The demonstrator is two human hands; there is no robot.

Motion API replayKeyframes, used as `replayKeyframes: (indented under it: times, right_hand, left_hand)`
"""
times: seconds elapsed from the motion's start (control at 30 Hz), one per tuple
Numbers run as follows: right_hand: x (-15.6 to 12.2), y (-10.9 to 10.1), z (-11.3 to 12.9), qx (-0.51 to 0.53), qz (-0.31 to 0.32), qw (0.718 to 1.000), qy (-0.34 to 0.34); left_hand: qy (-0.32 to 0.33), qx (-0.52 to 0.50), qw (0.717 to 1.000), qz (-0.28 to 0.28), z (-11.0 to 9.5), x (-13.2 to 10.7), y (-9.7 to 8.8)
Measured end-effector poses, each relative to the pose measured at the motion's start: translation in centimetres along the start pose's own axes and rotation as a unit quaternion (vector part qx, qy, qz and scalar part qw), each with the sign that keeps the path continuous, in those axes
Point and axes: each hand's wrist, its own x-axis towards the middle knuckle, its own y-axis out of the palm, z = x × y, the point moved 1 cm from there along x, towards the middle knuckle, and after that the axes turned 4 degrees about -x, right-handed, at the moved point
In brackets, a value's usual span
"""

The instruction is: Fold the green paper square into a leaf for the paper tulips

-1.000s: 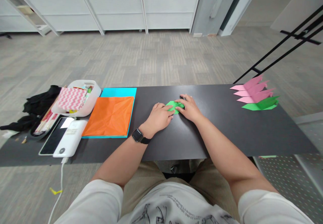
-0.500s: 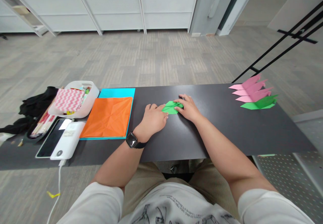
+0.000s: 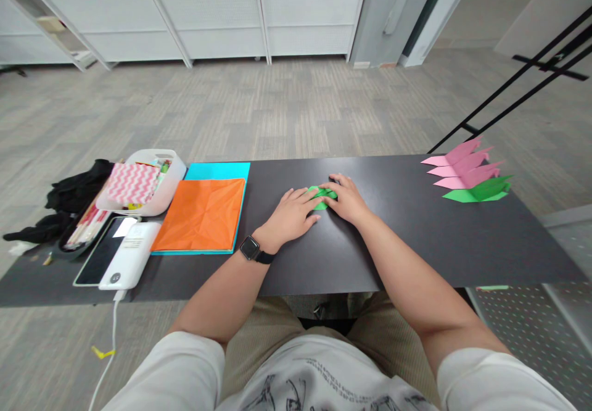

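A small piece of folded green paper point(image 3: 319, 207) lies on the dark table in front of me, partly covered by both hands. My left hand point(image 3: 293, 215), with a black watch on its wrist, rests flat with fingers stretched out over the paper's left part. At the right end of the paper, my right hand point(image 3: 348, 200) grips it between thumb and forefinger, its other fingers reaching past the far side. Farther right stand several folded pink paper pieces point(image 3: 462, 163) in a row, with a folded green piece point(image 3: 478, 192) at the near end.
An orange paper sheet point(image 3: 198, 213) lies on blue paper point(image 3: 217, 170) to the left. Beyond are a white basket point(image 3: 173, 179), a white power bank point(image 3: 130, 257) with a cable, a phone point(image 3: 102, 253) and black cloth point(image 3: 78, 186). The table's near edge point(image 3: 324, 292) borders my lap.
My left hand has slid right and flattened over the green paper, covering its left part. My right hand stays in nearly the same place. The view has shifted slightly.
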Motion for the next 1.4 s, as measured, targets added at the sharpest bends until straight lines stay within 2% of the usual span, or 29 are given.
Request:
replayKeyframes:
  times: [0.17,0.5,0.7,1.03,1.4]
  right_hand:
    - [-0.1,-0.1,-0.1,0.003,-0.001,1.000,-0.004]
    - [0.1,-1.1,-2.7,-0.011,-0.015,0.999,0.041]
    - [0.1,-1.6,-3.8,-0.010,-0.008,0.999,0.036]
    - [-0.1,-2.0,-2.1,0.012,-0.025,0.999,0.023]
    - [-0.4,-1.9,-1.6,0.019,-0.001,0.999,0.040]
  left_hand:
    - [-0.015,0.005,0.999,0.049,0.4,-0.1,0.7]
    - [-0.027,0.007,0.998,0.055,0.3,0.1,0.2]
    - [-0.030,-0.005,0.998,0.051,0.4,0.2,0.2]
    - [-0.011,-0.023,1.000,-0.004,0.9,0.8,1.0]
    - [0.008,-0.040,0.999,-0.008,1.5,1.4,1.2]
